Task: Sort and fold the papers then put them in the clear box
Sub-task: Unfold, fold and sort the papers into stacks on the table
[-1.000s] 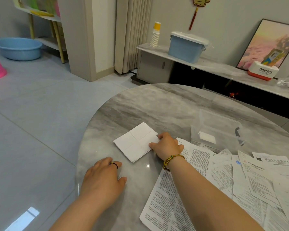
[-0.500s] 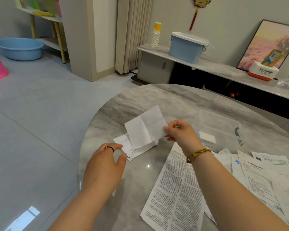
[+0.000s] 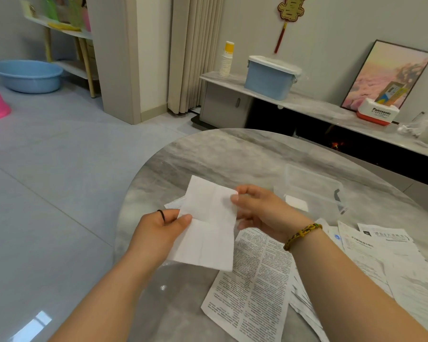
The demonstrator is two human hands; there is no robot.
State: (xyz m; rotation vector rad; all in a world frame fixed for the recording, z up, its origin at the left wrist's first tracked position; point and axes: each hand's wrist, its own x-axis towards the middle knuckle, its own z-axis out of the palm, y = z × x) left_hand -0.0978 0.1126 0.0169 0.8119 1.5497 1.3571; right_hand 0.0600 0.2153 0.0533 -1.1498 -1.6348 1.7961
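Observation:
A creased white paper [image 3: 209,225] hangs unfolded above the grey marble table [image 3: 220,154]. My left hand [image 3: 158,230] pinches its left edge and my right hand [image 3: 260,211] pinches its upper right edge. Part of another white paper [image 3: 174,203] lies on the table behind it, mostly hidden. The clear box [image 3: 311,191] stands to the right of my right hand with a small folded white paper [image 3: 297,202] inside. A printed sheet [image 3: 252,285] lies under my right forearm, and several more printed papers [image 3: 381,248] spread to the right.
The table's rounded edge runs close by on the left, with grey floor tiles beyond. A low marble shelf at the back carries a blue lidded bin [image 3: 269,75], paper cups [image 3: 226,59] and a Panasonic box [image 3: 378,113]. A blue basin [image 3: 26,75] sits far left.
My right hand lifted the folded paper off the table. My left hand rose from the table and took its left edge. The paper now hangs opened out between both hands.

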